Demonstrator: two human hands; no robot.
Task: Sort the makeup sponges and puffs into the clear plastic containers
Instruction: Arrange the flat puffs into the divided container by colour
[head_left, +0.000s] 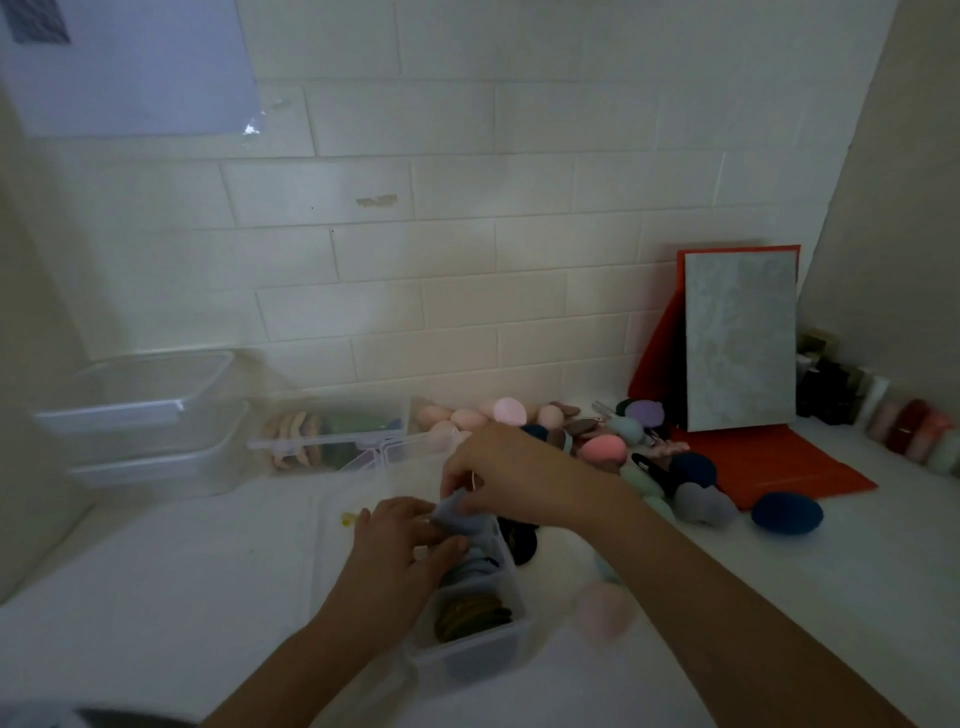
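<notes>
A clear divided container (470, 652) stands on the white table in front of me, with olive-brown puffs (470, 613) in a near compartment and bluish puffs behind them. My right hand (511, 475) pinches a pale grey-blue puff (460, 517) over the container's far end. My left hand (402, 540) lies against the container's left side with its fingers on the same puff. A second clear container (332, 441) with beige and green puffs sits behind. Loose sponges, pink (602, 449), grey (701, 504) and navy (787, 513), lie in a pile at the right.
Two stacked clear tubs (145, 415) stand at the back left by the tiled wall. A mirror in a red folding case (740, 340) leans at the back right, with small cosmetics (909, 423) lined up beyond it. A blurred pink sponge (605, 610) and a black puff (519, 540) lie beside the near container.
</notes>
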